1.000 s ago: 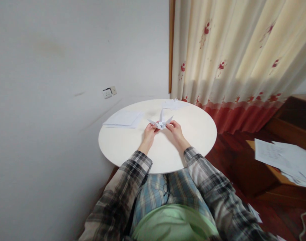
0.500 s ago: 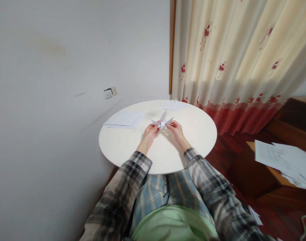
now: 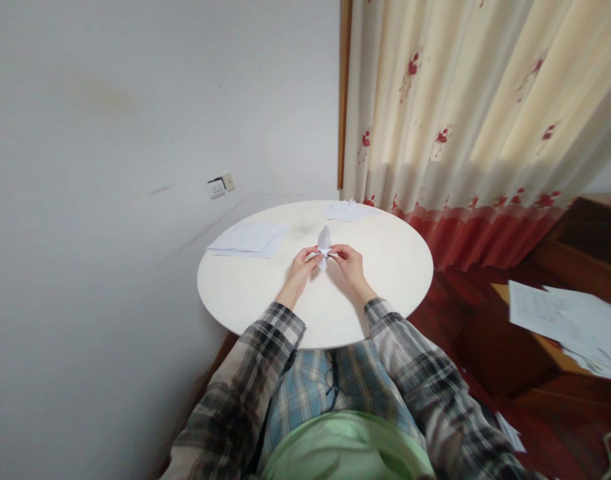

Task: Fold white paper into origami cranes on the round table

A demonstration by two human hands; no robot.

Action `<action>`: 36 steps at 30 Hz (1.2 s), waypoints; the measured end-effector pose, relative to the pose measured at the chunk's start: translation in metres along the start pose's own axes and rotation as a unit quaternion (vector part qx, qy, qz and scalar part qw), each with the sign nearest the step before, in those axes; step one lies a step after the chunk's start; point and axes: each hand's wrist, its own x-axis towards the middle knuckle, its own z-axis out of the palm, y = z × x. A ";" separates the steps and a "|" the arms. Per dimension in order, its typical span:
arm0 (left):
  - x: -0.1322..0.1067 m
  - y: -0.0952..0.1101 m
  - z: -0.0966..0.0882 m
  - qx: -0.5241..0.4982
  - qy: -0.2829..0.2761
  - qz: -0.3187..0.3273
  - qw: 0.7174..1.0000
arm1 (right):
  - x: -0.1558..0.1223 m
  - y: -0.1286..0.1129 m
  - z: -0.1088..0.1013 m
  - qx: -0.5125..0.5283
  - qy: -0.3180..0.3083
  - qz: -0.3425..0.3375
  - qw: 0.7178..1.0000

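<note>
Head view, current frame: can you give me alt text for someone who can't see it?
The left hand and right hand pinch a small folded white paper between them over a round white table. A stack of white sheets lies on the table's left side, paper scraps at its far edge by a floral curtain.

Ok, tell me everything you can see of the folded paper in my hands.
The folded paper is small, white and thin, creased into a narrow shape with one pointed flap standing up. The left hand and right hand pinch its base from either side, over the middle of the table. Finer folds are too small to tell.
</note>
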 end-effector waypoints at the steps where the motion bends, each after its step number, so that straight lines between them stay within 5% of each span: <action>1: 0.000 0.000 0.000 0.000 -0.001 -0.002 1.000 | 0.000 0.001 0.000 -0.007 -0.003 -0.012 1.000; 14: 0.006 -0.003 -0.001 -0.116 0.025 -0.013 0.993 | -0.001 0.003 0.005 0.076 -0.012 0.028 0.997; 25: 0.004 -0.006 -0.003 -0.034 -0.010 -0.022 0.999 | 0.005 0.010 0.003 0.060 0.030 0.099 0.993; 36: 0.004 -0.003 -0.003 -0.115 -0.015 -0.052 0.992 | 0.006 0.011 0.003 0.186 0.022 0.136 0.973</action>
